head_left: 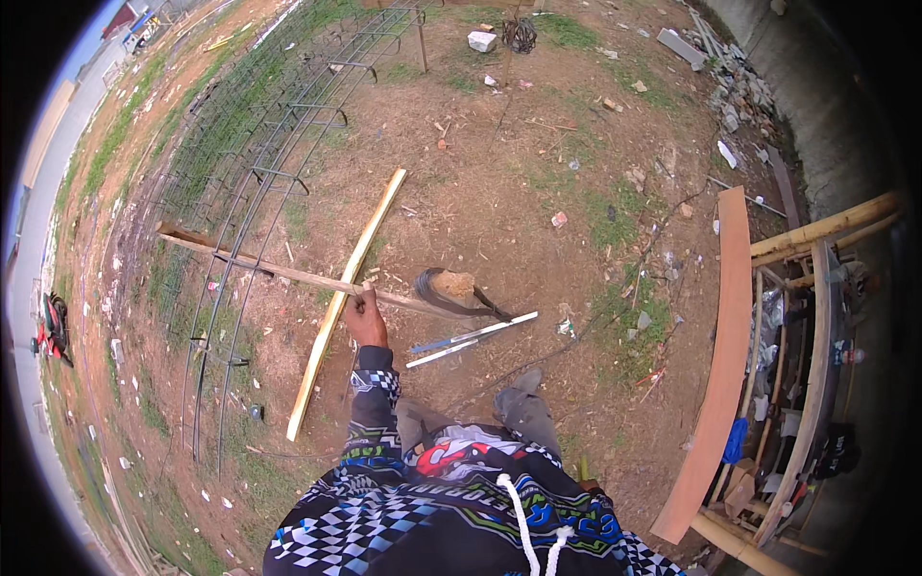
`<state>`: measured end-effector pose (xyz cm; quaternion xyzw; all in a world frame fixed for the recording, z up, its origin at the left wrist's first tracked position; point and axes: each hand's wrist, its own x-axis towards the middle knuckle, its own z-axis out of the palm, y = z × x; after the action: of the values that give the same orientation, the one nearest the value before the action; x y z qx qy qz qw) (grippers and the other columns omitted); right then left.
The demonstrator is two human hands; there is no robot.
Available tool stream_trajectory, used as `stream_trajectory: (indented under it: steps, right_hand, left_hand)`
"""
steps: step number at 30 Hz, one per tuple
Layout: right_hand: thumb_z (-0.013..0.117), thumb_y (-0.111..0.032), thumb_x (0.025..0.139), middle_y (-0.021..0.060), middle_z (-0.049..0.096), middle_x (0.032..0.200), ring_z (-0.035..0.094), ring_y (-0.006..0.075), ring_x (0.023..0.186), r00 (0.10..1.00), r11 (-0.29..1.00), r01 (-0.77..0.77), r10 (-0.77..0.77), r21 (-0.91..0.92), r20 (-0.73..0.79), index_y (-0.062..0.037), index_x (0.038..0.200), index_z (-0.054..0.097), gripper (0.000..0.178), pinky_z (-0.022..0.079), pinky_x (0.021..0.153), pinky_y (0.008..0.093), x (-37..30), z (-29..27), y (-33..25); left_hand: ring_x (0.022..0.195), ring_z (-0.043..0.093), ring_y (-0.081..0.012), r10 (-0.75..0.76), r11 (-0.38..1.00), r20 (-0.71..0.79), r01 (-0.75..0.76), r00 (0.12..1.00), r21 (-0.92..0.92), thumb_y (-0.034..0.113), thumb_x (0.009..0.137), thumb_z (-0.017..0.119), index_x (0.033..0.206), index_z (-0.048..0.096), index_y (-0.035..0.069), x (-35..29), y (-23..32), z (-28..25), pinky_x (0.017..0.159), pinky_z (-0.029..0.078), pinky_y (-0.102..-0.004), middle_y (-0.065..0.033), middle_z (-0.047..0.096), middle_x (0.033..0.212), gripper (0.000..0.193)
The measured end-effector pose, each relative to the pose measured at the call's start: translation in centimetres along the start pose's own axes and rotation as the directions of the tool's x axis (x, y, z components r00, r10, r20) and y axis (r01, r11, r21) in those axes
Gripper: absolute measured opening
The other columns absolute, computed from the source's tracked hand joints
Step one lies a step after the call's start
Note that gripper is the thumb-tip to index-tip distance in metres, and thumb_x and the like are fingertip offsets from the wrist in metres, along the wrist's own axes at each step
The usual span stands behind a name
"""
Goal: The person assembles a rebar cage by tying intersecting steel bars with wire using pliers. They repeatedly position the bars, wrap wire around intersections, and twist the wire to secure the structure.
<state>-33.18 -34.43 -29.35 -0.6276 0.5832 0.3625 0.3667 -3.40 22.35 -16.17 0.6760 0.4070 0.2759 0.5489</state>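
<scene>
My left hand [365, 319] is closed on a long wooden beam [288, 273] that runs from the rebar cage toward a post. Beside that hand, a pale yellow wooden strip [327, 346] slants across under the beam. A bundle of black wire ties [432, 293] hangs around the top of the wooden post [453, 284] at the beam's right end. Just below lie thin blue-and-white strips [471, 340]. Against my right side, a small yellow-green thing [583, 468] shows; my right hand there is almost entirely hidden by my printed sleeve and body.
A long cage of steel rebar [274, 173] stretches along the left. On the right, a reddish-brown board [718, 374] lies along a bamboo frame [826, 226]. Rubble [735, 106] lines the concrete wall. A wire coil [519, 36] and white block [482, 41] sit farther off.
</scene>
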Motion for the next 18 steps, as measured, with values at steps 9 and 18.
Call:
stream_trajectory:
  steps: [9, 18]
  right_hand:
    - [0.049, -0.002, 0.081, 0.0103, 0.057, 0.069, 0.058, 0.0253, 0.049, 0.897, 0.885, 0.442, -0.44, 0.146, -0.05, -0.0054, 0.11, 0.046, 0.029, 0.048, 0.04, 0.0376, 3.5, -13.9, -26.5]
    - [0.051, -0.013, 0.092, 0.0116, 0.066, 0.079, 0.062, 0.0216, 0.055, 0.718, 0.687, 0.675, -0.53, -0.268, 0.45, -0.0001, 0.104, 0.056, 0.018, 0.05, 0.046, 0.037, 1.5, -6.8, -51.4]
  left_hand:
    - [0.067, 0.056, -0.0226, -0.057, 0.958, -0.329, 0.144, 0.943, 0.249, 0.047, 0.074, 0.076, 0.078, 0.058, -0.001, -0.9, -1.0, 3.2, 0.066, 0.046, -0.0353, -0.0122, 0.061, 0.07, 0.051]
    - [0.073, 0.058, -0.0219, -0.062, 0.952, -0.301, 0.146, 0.952, 0.267, 0.042, 0.072, 0.079, 0.086, 0.057, 0.0, -1.6, 1.2, 3.2, 0.068, 0.047, -0.0354, -0.0116, 0.061, 0.077, 0.05]
